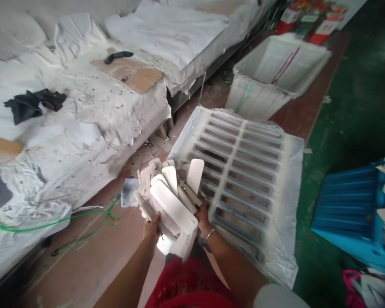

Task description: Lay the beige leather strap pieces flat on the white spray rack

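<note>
Between my two hands is a loose bundle of flat off-white strips point(173, 203) with rounded corners, held in front of my body. The strips point in different directions, and some have small metal-looking bits at their ends. My left hand point(152, 227) is closed on the near left side of the bundle. On the right side my right hand point(203, 215), with a bracelet at the wrist, grips the bundle too; its fingers are partly hidden behind the strips. Just right of the bundle lies a white slatted plastic pallet point(223, 177), low on the floor.
A long table under crumpled white cloth point(125, 124) runs along the left, with black cloth point(35, 102) and cardboard point(137, 77) on it. Beyond the pallet stands a large white bin point(259, 96). A blue crate point(346, 205) is at right. Green cord point(83, 211) trails at left.
</note>
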`<state>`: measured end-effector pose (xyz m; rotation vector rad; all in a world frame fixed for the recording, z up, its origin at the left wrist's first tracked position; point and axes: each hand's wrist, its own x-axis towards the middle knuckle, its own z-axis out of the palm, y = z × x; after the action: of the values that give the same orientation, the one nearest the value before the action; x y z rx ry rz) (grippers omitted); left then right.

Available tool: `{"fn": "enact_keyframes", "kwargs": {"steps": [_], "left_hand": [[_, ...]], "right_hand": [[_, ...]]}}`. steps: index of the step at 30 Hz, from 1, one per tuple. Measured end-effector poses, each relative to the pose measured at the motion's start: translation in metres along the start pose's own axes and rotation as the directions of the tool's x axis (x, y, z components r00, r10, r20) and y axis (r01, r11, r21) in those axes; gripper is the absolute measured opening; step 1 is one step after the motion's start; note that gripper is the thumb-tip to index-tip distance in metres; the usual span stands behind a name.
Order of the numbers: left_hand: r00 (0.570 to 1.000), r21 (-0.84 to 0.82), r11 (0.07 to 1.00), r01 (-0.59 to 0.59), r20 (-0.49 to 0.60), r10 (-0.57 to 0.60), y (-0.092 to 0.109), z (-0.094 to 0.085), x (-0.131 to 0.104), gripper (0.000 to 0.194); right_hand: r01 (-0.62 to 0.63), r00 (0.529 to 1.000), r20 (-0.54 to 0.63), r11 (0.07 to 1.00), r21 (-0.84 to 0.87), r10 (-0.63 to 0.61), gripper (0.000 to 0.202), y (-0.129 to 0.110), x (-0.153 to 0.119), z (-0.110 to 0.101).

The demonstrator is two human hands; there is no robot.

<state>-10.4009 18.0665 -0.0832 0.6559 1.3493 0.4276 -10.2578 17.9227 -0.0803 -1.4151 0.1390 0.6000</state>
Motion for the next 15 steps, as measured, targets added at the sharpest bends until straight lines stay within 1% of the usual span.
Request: {"fn": "enact_keyframes", "kwargs": {"steps": [2,5,8,10,12,15], "left_hand": [[0.998,0.005,0.998,0.067,-0.017,-0.067,0.005,0.009,-0.003,0.052],[0.992,0.047,0.992,0.118,-0.043,-0.116,0.010,0.024,-0.006,0.050],[0.992,0.133,0.984,0.116,-0.055,-0.110,0.009,0.031,-0.009,0.046],[0.990,0.177,0.974,0.140,-0.034,-0.136,0.012,0.031,-0.012,0.046],[0.983,0.221,0.960,0.173,0.025,-0.183,0.020,0.026,-0.018,0.049],[0.961,0.313,0.930,0.194,0.130,-0.244,0.037,0.012,-0.029,0.054]], "right_hand": [[-0.003,0.992,-0.127,0.997,-0.074,-0.007,0.037,0.005,0.001,-0.014],[-0.061,0.954,-0.300,0.987,-0.150,0.013,0.038,0.009,-0.006,-0.040],[-0.143,0.921,-0.384,0.975,-0.168,0.069,0.039,0.005,-0.025,-0.070],[-0.188,0.902,-0.417,0.970,-0.153,0.109,0.041,-0.005,-0.040,-0.091],[-0.226,0.873,-0.463,0.968,-0.105,0.154,0.041,-0.020,-0.053,-0.111],[-0.228,0.817,-0.534,0.972,0.048,0.218,0.039,-0.049,-0.064,-0.137]]}}
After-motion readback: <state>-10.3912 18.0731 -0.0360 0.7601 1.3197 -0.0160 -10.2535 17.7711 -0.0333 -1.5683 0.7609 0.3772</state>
